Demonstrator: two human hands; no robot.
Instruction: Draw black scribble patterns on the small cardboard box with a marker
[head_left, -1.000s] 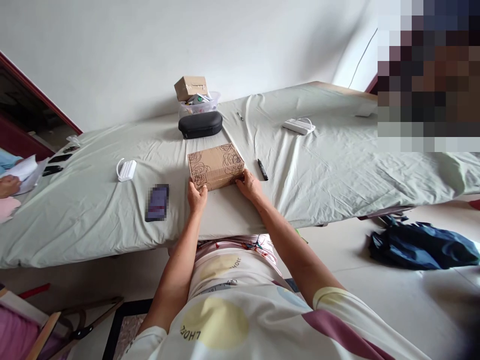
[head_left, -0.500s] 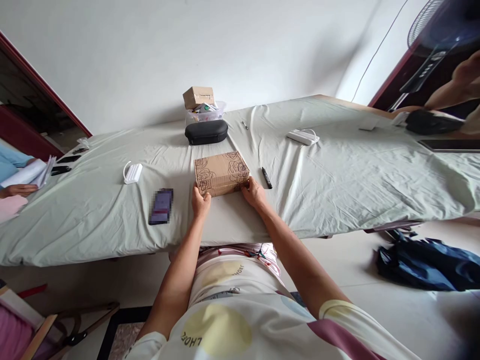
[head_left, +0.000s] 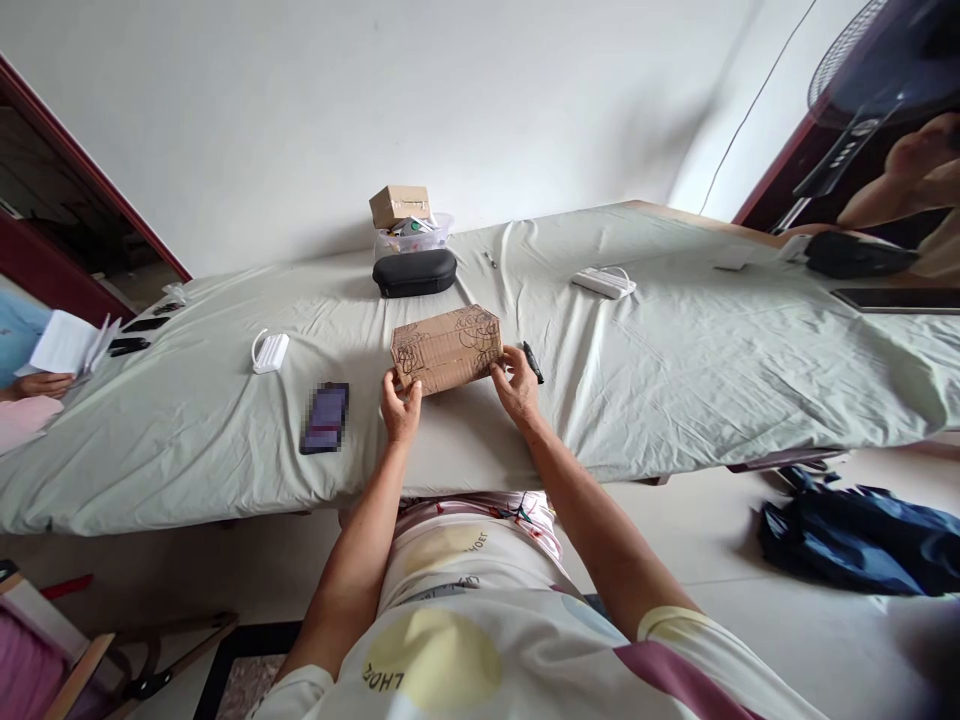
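A brown cardboard box [head_left: 448, 348] with dark scribbled line patterns is between my hands, tilted so that its front side shows more. My left hand [head_left: 401, 405] grips its near left corner, with the thumb on the front. At the near right corner, my right hand [head_left: 516, 385] holds it with thumb and fingers. Just right of that hand lies a black marker [head_left: 533, 363] on the cloth. A phone with a blurred screen [head_left: 325, 418] lies to the left of my left hand.
Behind the box are a black case [head_left: 415, 273] and a plastic bin [head_left: 416, 238] with a small carton [head_left: 399, 205] on top. White corded devices lie left [head_left: 271, 353] and right [head_left: 604, 282]. At far left, a person's hand [head_left: 41, 386] holds papers [head_left: 67, 345].
The box has been tipped, its front face turning up toward me and its top showing less. Both hands still hold its near corners, and the right hand's fingers have shifted.
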